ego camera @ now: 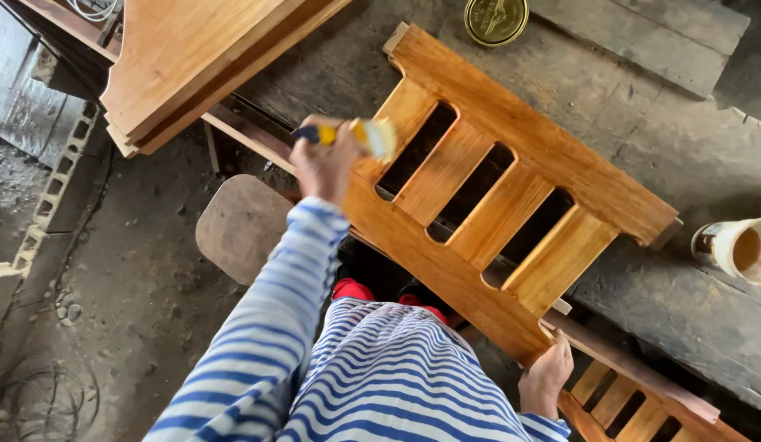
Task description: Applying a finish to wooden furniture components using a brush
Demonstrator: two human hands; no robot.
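A: What's the left hand (325, 164) doing?
B: Gripping paintbrush (360, 135), varnishing slatted wooden frame (511, 176) on worktop (667, 131). Right hand (546, 378) clamps frame's corner.
A: Next?
B: Prob. reload from varnish cup (736, 250).

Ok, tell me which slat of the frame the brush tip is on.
The end slat, the one nearest the left hand. The brush rests at its edge; the other three slats lie further toward the right hand.

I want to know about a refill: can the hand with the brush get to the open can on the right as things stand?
Probably not without a stretch. The left hand holds the brush at the slatted frame's far left end; the open can stands beyond its right end. Nothing tall blocks the way.
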